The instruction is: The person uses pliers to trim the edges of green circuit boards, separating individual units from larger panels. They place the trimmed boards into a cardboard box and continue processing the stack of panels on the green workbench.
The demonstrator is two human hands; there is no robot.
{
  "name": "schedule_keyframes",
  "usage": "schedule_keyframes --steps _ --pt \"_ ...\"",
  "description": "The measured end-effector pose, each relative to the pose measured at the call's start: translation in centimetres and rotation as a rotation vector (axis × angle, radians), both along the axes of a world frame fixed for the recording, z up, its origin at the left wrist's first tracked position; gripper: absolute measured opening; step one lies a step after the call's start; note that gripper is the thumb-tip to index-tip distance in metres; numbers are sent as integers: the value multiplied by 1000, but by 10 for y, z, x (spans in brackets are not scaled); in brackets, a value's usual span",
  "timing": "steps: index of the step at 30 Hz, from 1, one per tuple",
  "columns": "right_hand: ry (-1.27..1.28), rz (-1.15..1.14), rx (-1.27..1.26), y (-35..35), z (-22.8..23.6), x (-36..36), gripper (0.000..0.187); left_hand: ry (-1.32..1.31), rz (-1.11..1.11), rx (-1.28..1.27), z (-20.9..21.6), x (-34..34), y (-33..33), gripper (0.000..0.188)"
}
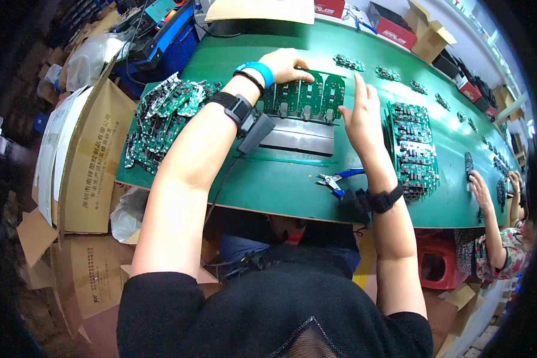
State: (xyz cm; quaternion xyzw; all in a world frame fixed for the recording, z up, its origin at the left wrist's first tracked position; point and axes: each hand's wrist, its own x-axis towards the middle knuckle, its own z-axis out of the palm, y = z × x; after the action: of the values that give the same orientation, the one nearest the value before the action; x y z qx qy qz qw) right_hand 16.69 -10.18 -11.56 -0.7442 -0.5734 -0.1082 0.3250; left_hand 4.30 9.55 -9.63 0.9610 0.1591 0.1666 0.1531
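A green circuit board panel point(307, 98) with several joined boards lies at the middle of the bench, just behind a flat grey metal plate point(298, 138). My left hand point(285, 65) bends its fingers over the panel's far edge and grips it. At the panel's right edge, my right hand point(364, 116) is open, fingers stretched and thumb beside the board. A thin green strip point(292, 161) lies in front of the plate. Blue-handled cutters point(339, 180) rest near my right wrist.
A heap of circuit boards point(167, 122) lies left of my left forearm, and stacked board panels point(413, 149) stand right of my right hand. Small board assemblies point(388, 73) form a row behind. Cardboard boxes point(95, 158) border the left side. A co-worker's hand point(480, 191) is at far right.
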Motion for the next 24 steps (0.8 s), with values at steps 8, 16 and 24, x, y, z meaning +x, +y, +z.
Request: schedule_keyframes --steps 8,16,24 --pt "475 134 -47 -30 -15 7 22 -99 -125 -527 31 -22 -8 31" --pt "705 563 27 -63 -19 -4 7 49 -43 -732 11 -44 -30 37" --pt "-65 274 103 -79 1 -16 44 -15 33 -758 8 -49 -30 34"
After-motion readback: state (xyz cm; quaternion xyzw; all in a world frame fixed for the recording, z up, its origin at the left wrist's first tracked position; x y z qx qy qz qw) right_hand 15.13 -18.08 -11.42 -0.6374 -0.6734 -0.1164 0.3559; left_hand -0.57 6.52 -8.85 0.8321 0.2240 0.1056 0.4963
